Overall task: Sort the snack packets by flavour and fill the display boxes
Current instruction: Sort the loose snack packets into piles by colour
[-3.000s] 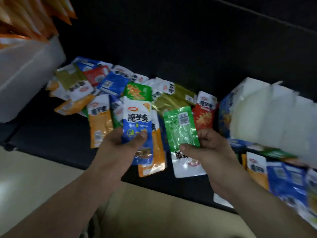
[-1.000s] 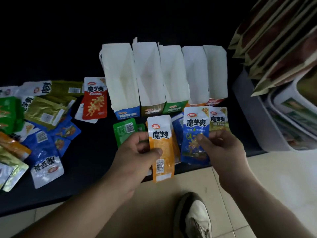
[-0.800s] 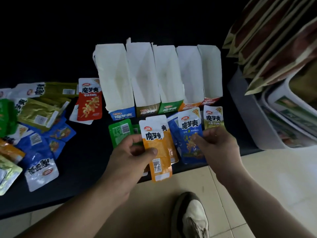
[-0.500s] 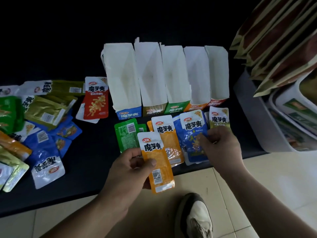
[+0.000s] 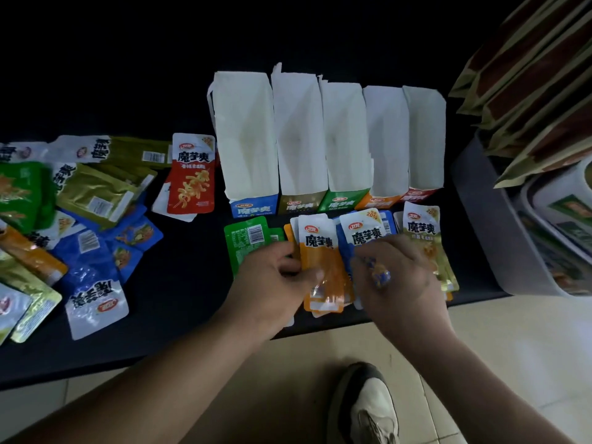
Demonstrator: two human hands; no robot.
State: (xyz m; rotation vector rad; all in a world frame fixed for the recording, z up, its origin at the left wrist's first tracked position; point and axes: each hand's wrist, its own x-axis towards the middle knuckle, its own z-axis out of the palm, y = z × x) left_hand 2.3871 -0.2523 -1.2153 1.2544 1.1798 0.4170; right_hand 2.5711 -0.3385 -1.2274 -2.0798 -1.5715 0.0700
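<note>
Head view: five open display boxes stand side by side on the dark tabletop, towards its right end. Their front strips run blue [image 5: 250, 208], gold [image 5: 299, 205], green [image 5: 342, 202], orange [image 5: 378, 198] and red [image 5: 419, 193], left to right.

Sorted packets lie just in front of them, by the near edge: a green packet [image 5: 248, 238] back side up, an orange packet [image 5: 320, 251] on top of others like it, a blue packet [image 5: 363, 230] and a gold packet [image 5: 423, 238].

The left hand [image 5: 272, 283] pinches the orange packet between thumb and curled fingers. The right hand [image 5: 402, 283] lies over the lower half of the blue packet with its fingers curled onto it, gripping it, though the hand is blurred.

A red packet [image 5: 192, 177] lies just left of the blue box. The loose pile of mixed packets [image 5: 80, 219] spreads over the left end of the tabletop. A grey bin [image 5: 480, 238] of larger packs sits at the right end. Below the near edge, a shoe [image 5: 371, 408] stands on the tiled floor [image 5: 512, 347].
</note>
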